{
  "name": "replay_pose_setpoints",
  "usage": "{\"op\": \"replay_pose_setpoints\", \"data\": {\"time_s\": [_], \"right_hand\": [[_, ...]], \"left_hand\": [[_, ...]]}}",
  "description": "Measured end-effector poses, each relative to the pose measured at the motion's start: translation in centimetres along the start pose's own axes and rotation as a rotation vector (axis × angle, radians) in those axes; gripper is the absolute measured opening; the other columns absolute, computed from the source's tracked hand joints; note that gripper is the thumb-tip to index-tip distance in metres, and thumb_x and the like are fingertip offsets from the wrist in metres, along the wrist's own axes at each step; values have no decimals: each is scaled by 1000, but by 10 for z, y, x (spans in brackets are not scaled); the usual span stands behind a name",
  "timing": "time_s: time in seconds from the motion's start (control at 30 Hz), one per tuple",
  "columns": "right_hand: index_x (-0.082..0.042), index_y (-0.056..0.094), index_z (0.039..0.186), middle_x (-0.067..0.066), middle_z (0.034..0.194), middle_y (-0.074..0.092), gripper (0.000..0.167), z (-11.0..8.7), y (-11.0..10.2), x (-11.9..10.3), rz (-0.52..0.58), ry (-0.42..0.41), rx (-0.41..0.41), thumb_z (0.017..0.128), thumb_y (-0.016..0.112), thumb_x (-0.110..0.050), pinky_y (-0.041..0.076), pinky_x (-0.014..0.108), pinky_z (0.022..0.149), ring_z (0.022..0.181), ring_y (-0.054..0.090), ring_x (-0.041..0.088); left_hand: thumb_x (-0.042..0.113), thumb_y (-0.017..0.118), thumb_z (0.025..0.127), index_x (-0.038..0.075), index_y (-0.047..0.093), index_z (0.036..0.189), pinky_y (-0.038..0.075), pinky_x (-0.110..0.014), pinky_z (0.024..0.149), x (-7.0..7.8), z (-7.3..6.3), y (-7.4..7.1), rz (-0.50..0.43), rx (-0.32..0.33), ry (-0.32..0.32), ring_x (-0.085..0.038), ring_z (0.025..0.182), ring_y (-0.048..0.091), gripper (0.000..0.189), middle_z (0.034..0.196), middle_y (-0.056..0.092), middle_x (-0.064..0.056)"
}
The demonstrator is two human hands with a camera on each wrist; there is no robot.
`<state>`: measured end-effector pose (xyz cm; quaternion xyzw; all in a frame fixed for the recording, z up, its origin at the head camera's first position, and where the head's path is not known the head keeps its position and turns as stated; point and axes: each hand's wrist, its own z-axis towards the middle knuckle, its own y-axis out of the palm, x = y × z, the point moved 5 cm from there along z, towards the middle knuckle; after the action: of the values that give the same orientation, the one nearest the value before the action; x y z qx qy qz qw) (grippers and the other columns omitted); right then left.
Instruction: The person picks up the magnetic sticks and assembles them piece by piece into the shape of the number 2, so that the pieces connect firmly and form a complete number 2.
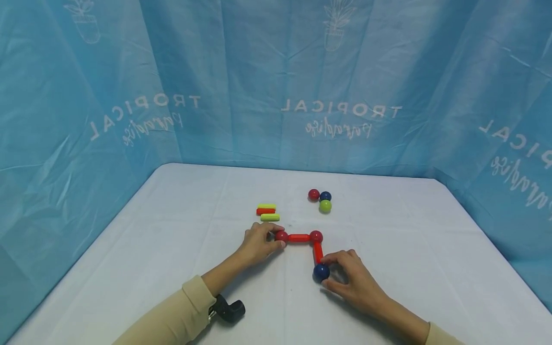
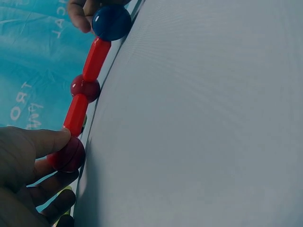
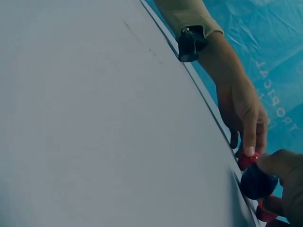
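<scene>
My left hand (image 1: 258,244) pinches a red ball (image 1: 281,236) between thumb and fingers. From that ball a red rod (image 1: 298,238) runs right to a second red ball (image 1: 316,236). A further red rod (image 1: 317,252) leads from there toward me and ends at a dark blue ball (image 1: 321,272), so the chain forms an L on the table. My right hand (image 1: 355,282) holds the blue ball between thumb and index finger. In the left wrist view, the left thumb touches the near red ball (image 2: 69,156) where it meets its rod.
Beyond the left hand lie two yellow rods (image 1: 270,217) with a red rod (image 1: 265,211) between them. Farther back, a red ball (image 1: 314,194), a blue ball (image 1: 325,196) and a green ball (image 1: 325,206) sit together. A blue curtain (image 1: 258,86) surrounds the white table (image 1: 189,201).
</scene>
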<state>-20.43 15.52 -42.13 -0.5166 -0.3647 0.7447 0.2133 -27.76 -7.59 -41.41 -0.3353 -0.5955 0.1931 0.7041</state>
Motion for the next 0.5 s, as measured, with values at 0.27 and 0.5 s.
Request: {"op": "replay_pose_setpoints", "data": {"time_s": [0.27,0.5], "right_hand": [[-25,60,114,-12,108,61,44,15,-11,-1,43,-28,-4,75,78,-29,47,36,87,104,44,8],[-30,69,105,-14,97,58,29,15,-6,-3,37,-45,-80,77,76,-29,44,25,77,97,42,9]], "left_hand": [[21,73,80,16,67,116,28,-36,80,-1,1,0,7,7,-1,-18,93,45,37,100,62,0],[22,73,80,17,65,118,31,-37,81,1,3,2,2,7,-11,-18,96,47,39,104,62,-1]]}}
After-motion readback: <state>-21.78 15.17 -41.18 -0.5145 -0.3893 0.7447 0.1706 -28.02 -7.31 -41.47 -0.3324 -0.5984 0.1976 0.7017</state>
